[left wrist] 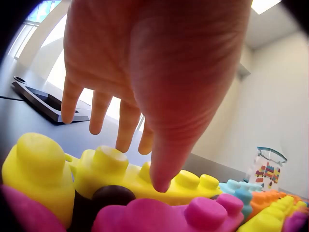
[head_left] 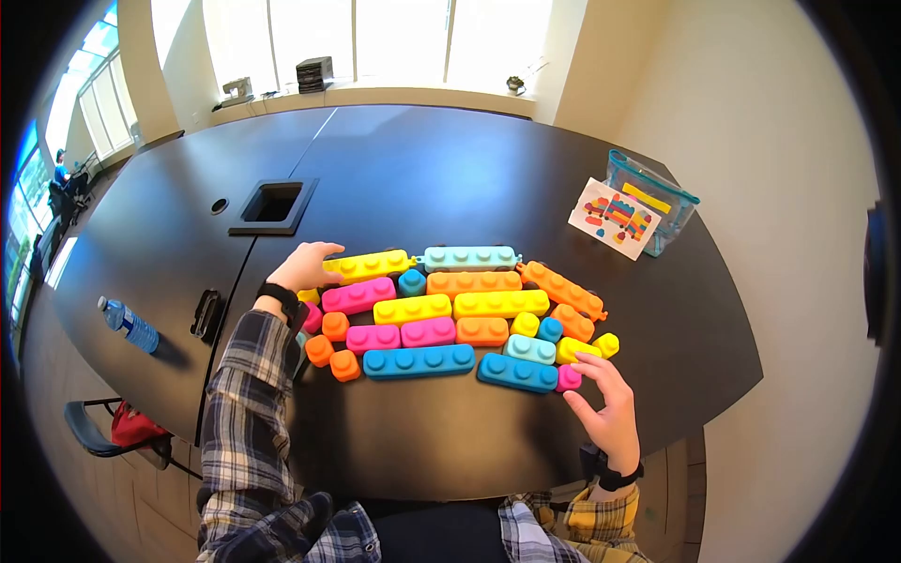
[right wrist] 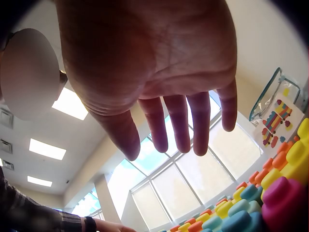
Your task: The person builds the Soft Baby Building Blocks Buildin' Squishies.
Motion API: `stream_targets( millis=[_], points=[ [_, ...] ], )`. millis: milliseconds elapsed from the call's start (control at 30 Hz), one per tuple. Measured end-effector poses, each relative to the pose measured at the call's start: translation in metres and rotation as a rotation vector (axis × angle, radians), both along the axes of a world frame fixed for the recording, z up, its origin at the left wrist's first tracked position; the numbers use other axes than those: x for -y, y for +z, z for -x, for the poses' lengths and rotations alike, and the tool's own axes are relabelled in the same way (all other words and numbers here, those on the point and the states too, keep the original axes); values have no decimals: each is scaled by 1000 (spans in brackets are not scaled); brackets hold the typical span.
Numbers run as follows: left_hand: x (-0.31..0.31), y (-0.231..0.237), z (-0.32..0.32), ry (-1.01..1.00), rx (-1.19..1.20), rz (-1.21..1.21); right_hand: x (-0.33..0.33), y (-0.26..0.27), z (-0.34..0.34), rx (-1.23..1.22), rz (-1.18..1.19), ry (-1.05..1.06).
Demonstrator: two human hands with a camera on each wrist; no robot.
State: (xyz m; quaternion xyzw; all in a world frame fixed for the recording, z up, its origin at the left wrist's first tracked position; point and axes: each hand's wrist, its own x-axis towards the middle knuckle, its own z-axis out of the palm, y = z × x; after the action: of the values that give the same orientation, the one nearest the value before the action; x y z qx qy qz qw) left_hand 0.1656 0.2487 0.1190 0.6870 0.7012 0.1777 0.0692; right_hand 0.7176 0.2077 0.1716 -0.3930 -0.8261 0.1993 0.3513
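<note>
Yellow long studded toy block of matte, rubbery-looking plastic (head_left: 375, 266) lies at the far left of the coloured blocks (head_left: 501, 302) in the head view; likely light, slightly yielding and grippy, it should suit a pinch across its long sides. Any print on the clear plastic bottle (head_left: 131, 327) is illegible. Left wrist: the left hand (left wrist: 154, 72) straddles that block, fingers extended, thumb in front; contact is unclear. Right wrist: the right hand (right wrist: 154, 63) hangs relaxed, holding nothing; the white picture card (right wrist: 276, 121) shows no readable words.
</note>
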Motion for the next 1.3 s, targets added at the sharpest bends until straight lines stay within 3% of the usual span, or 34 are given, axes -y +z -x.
stream_targets(
  millis=[67, 200, 433, 500, 633, 733, 833, 900, 1067, 1300],
  points=[
    [-11, 2, -7, 68, 79, 193, 3, -1, -2, -7, 2, 4],
    [-20, -6, -12, 34, -105, 171, 10, -4, -7, -13, 42, -11],
    [-20, 2, -15, 167, -169, 280, 15, -21, -15, -31, 52, -20],
    [-18, 8, -6, 187, -242, 181, 17, -23, -16, -31, 53, -20],
    [19, 61, -42, 173, -127, -50, 16, -23, -21, -38, 67, -47],
    [62, 83, -91, -4, -1, -139, 12, -23, -17, -36, 33, -27],
    [95, 59, -135, -211, 116, -288, 13, -24, -8, -28, 66, 22],
    [125, 60, -169, -188, 118, -58, 14, -20, 0, 2, 98, 43],
    [138, 14, -205, -291, 185, 72, 13, -26, 9, 229, 216, 200],
    [136, -4, -226, -285, 193, 147, 6, -45, 26, 338, 112, 300]
  ],
)
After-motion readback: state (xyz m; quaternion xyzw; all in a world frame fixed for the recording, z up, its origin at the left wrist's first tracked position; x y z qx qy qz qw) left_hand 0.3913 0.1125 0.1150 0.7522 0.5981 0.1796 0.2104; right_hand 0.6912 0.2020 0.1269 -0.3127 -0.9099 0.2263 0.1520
